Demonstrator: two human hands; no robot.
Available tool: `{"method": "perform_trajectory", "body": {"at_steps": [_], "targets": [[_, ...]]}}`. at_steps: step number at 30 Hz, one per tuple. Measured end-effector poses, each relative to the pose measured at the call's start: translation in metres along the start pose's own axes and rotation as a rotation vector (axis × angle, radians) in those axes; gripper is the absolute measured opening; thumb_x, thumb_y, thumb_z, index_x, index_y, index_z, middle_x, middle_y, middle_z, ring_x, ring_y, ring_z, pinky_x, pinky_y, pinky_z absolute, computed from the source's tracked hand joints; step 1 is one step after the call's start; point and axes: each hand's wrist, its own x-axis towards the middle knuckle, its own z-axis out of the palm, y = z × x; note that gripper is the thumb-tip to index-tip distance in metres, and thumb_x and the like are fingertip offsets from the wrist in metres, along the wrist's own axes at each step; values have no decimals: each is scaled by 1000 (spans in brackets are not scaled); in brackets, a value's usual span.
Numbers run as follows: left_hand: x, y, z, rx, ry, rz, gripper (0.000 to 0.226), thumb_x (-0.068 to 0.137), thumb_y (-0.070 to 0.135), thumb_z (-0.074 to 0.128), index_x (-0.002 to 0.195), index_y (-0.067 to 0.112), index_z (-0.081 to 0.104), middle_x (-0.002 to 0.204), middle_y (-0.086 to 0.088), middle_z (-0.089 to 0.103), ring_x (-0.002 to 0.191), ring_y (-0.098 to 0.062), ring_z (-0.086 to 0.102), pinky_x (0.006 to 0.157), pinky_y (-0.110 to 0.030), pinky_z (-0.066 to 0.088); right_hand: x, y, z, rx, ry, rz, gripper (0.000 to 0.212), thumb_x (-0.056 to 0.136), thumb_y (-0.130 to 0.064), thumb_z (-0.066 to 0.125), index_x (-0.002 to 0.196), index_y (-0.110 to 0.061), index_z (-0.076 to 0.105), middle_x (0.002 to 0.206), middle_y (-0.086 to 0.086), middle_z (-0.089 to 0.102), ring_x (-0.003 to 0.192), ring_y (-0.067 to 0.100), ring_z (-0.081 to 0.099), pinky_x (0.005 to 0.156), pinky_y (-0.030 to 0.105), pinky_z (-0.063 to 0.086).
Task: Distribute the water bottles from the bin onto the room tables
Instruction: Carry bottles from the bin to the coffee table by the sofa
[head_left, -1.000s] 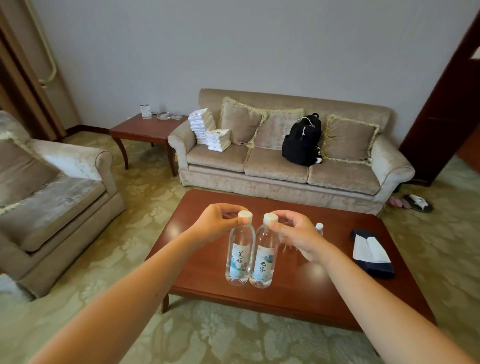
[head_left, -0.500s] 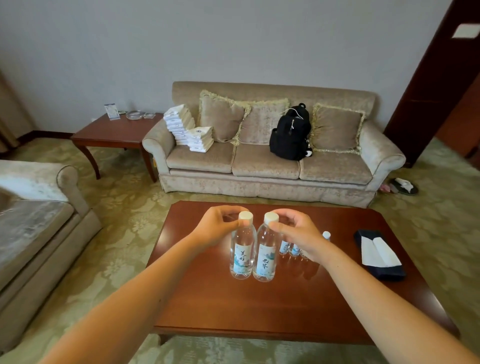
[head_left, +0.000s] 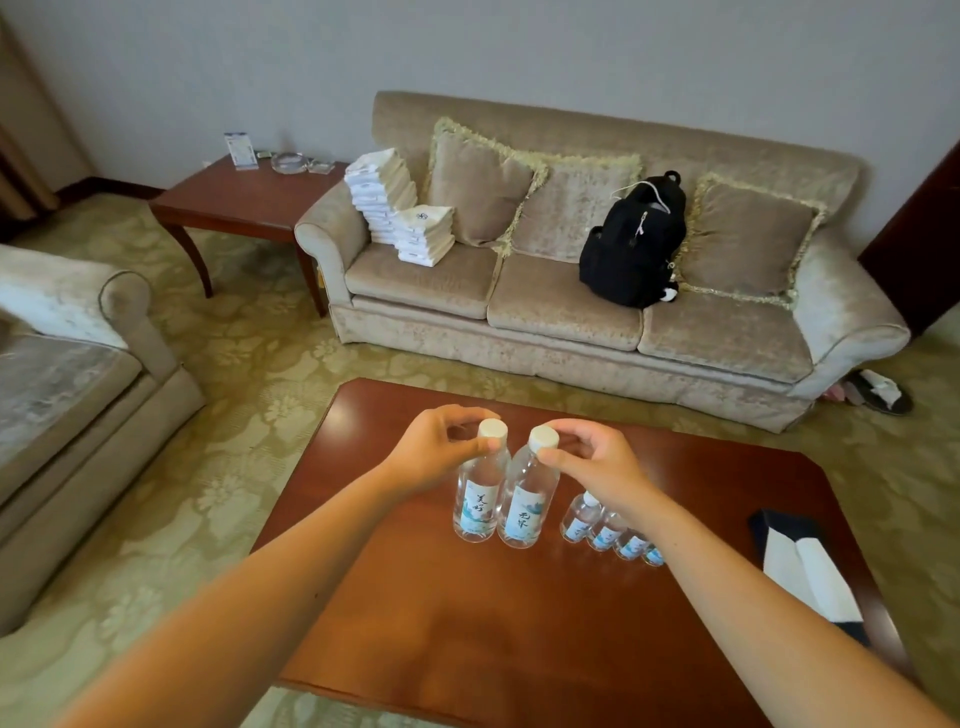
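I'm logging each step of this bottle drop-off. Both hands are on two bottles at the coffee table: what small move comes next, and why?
Probably let go of both. The left hand and right hand pinch the left bottle and right bottle near their caps; both stand upright, side by side, bases seemingly on the coffee table, beside the row of other bottles.

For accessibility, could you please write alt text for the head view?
Left hand and right hand pinch the necks of two upright water bottles at a coffee table; four more bottles stand beside them. A black backpack sits on the sofa behind.
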Motion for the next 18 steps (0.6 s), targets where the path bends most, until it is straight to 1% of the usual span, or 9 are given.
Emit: {"method": "perform_trajectory", "body": {"at_steps": [2, 4, 6, 8, 11, 13, 15, 17, 18], "targets": [[23, -14, 9, -16, 3, -24, 33, 83, 21, 77, 115, 20, 70, 110, 1, 68, 92, 1, 65, 77, -10, 49, 26, 20, -8, -27, -14, 0, 25, 84, -7, 76, 102, -23, 73, 100, -8, 76, 92, 6, 69, 79, 19, 55], [42, -33, 21, -42, 7, -37, 33, 83, 17, 77, 114, 17, 70, 108, -3, 66, 88, 6, 65, 77, -9, 48, 48, 44, -13, -49, -17, 0, 26, 83, -8, 77, 105, -19, 74, 102, -6, 76, 95, 11, 70, 84, 22, 56], [60, -54, 33, -61, 17, -46, 33, 82, 15, 77, 115, 16, 70, 106, -3, 65, 88, 8, 65, 79, -9, 48, 66, 72, -16, -55, -6, 2, 26, 82, -7, 77, 106, -16, 74, 103, -4, 76, 96, 13, 70, 87, 24, 56], [74, -76, 47, -62, 14, -43, 32, 82, 15, 77, 113, 18, 70, 103, 0, 64, 87, 8, 64, 79, -8, 47, 79, 101, -16, -63, 6, 4, 26, 82, -7, 77, 107, -16, 74, 104, -3, 75, 97, 13, 70, 87, 23, 55], [95, -115, 68, -59, -9, -20, 30, 82, 16, 77, 111, 21, 71, 98, 4, 63, 87, 6, 65, 78, -9, 48, 96, 146, -15, -87, 13, -2, 26, 84, -8, 76, 108, -16, 73, 105, -5, 75, 96, 9, 71, 84, 20, 54], [107, -144, 82, -62, -25, 9, 29, 81, 18, 78, 109, 24, 71, 100, 3, 65, 91, 0, 67, 80, -13, 49, 103, 173, -13, -113, 12, -12, 25, 85, -8, 75, 108, -17, 73, 105, -8, 75, 95, 3, 70, 81, 16, 53], [118, -173, 95, -52, -30, 47, 29, 80, 19, 78, 107, 28, 71, 103, 1, 66, 94, -4, 67, 80, -15, 50, 110, 202, -8, -132, 27, -29, 24, 85, -8, 74, 105, -22, 72, 103, -12, 74, 94, -1, 69, 79, 14, 53], [128, -202, 109, -40, -19, 85, 28, 80, 18, 79, 105, 29, 71, 105, -2, 68, 94, -5, 68, 78, -12, 50, 116, 230, -2, -152, 54, -50, 26, 85, -7, 74, 103, -26, 70, 102, -14, 73, 94, -3, 69, 79, 14, 53], [133, -216, 116, -35, -9, 106, 28, 80, 17, 79, 105, 28, 71, 105, -3, 69, 94, -6, 68, 77, -11, 50, 119, 244, 1, -167, 62, -62, 25, 85, -8, 74, 104, -25, 71, 103, -14, 73, 94, -3, 69, 79, 14, 53]]}}
